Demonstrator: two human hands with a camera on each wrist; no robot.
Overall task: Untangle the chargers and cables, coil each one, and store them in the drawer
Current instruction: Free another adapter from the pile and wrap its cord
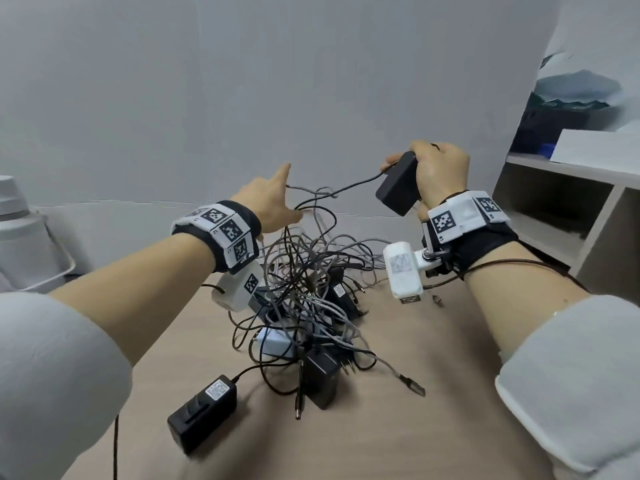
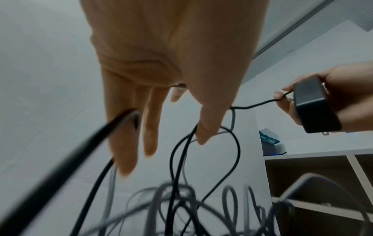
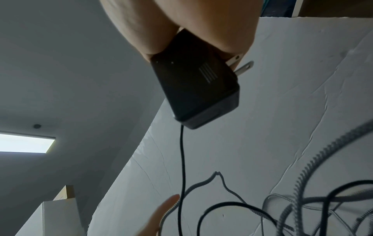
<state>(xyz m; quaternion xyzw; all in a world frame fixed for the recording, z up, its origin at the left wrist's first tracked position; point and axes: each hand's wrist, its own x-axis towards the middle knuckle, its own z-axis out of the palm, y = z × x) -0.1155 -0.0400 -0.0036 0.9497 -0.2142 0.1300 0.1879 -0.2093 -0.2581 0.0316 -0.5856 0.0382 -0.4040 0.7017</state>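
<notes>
Chargers: one lifted (image 1: 398,188), perhaps five tabled.

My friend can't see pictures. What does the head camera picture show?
A person's right hand lifts a black charger whose thin cord trails down to a tangled pile of cables on a tan table. Their open left hand reaches among the raised cables.

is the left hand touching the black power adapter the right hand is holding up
Apart. The head view shows the left hand well clear of the black box-shaped power adapter in the right hand.
</notes>
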